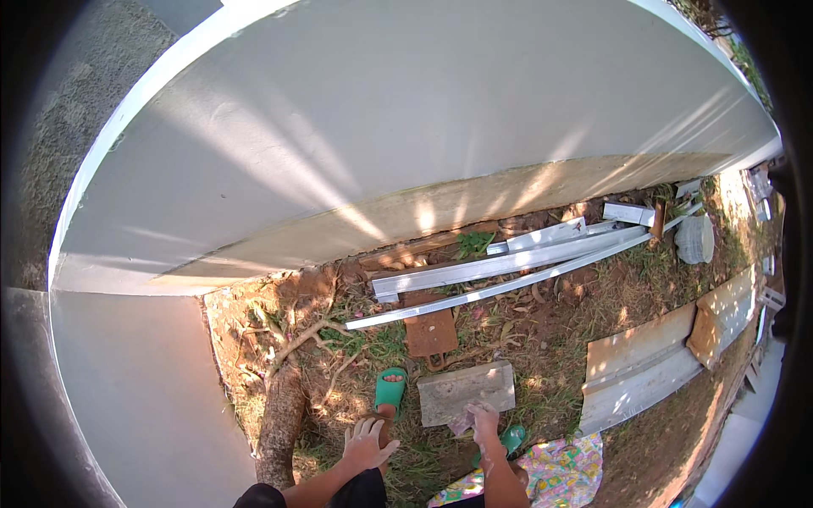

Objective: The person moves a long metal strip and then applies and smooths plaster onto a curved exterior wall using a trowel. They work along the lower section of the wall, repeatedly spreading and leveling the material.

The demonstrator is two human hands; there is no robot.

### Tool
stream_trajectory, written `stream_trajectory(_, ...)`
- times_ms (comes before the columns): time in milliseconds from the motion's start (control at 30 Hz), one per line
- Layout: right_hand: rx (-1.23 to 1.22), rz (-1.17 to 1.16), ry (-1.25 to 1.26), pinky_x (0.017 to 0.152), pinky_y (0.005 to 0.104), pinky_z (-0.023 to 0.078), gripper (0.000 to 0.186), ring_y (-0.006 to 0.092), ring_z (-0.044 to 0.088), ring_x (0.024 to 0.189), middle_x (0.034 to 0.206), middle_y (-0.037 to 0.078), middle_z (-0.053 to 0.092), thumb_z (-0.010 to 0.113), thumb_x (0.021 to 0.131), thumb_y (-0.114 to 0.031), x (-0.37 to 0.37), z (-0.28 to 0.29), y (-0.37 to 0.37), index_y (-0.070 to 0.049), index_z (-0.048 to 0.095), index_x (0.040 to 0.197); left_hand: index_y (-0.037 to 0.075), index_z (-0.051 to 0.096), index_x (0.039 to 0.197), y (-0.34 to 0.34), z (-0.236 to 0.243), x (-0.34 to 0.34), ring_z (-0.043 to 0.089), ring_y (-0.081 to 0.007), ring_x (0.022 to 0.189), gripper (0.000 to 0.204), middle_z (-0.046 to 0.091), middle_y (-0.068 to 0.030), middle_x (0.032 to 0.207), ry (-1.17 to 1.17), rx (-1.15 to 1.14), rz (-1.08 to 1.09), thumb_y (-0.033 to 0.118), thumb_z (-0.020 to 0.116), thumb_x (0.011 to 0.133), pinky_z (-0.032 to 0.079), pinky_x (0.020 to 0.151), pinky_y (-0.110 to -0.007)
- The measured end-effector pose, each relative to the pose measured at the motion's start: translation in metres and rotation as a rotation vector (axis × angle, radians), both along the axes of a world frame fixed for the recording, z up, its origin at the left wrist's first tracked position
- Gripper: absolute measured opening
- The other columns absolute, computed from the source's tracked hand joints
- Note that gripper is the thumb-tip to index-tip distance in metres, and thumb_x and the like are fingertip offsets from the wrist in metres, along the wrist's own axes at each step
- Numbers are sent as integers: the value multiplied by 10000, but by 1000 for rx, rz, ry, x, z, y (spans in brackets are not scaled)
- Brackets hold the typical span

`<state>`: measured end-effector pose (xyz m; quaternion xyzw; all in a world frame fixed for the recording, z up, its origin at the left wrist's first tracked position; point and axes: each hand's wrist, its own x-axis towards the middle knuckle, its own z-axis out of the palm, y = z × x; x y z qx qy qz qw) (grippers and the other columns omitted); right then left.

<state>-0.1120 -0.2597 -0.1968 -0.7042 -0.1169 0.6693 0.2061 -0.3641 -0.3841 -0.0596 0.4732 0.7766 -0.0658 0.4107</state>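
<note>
My left hand (366, 444) rests on my bent left knee with its fingers spread, holding nothing. Dusted with something pale, my right hand (484, 420) is closed on a crumpled, purplish-grey, cloth-like piece (461, 422). That piece is against the near edge of a grey, rough rectangular slab (466, 388), which lies on the ground in front of me. The hand hides part of the slab's near right edge. Green sandals (389, 387) are on my feet, one on each side of the slab's near end.
A tree trunk (281, 415) rises at the left. Long whitish metal strips (508, 262) lie along the wall (406, 110), near a rusty plate (430, 332). Bent sheets (635, 360) lie at the right, a colourful patterned cloth (563, 472) is beside my right leg, and a pale cylinder (695, 239) stands farther off.
</note>
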Motion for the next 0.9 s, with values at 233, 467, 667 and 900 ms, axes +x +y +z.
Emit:
stream_trajectory(233,-160,418,362,733,367,518,249,207,623,839,960,97,620,598,823,5,-98,141,94,-2,539,1065,24,352,1365,77,30,-10,260,-306,1344,873,340,-200,1413,-505,-171,632,704,386,820,189,1090,-491)
stream_trajectory(467,-369,704,640,814,347,506,232,195,600,904,976,76,594,606,843,-32,-113,122,145,-17,525,1059,53,572,1150,137,19,-5,556,-144,1025,391,589,-38,1127,-1353,-113,1376,353,576,899,453,878,-346)
stream_trajectory(667,-149,1127,408,693,288,510,206,143,600,788,882,49,603,662,805,-46,-92,129,200,-13,557,979,89,621,1026,158,19,60,565,-96,840,303,607,5,981,-1210,134,1616,324,665,840,452,723,-281)
stream_trajectory(900,-77,1202,-36,592,302,507,280,212,645,707,897,90,620,646,840,-156,-102,148,186,-20,531,1056,97,625,980,124,23,39,575,-85,744,208,596,23,834,-1144,258,1750,266,631,858,483,636,-272)
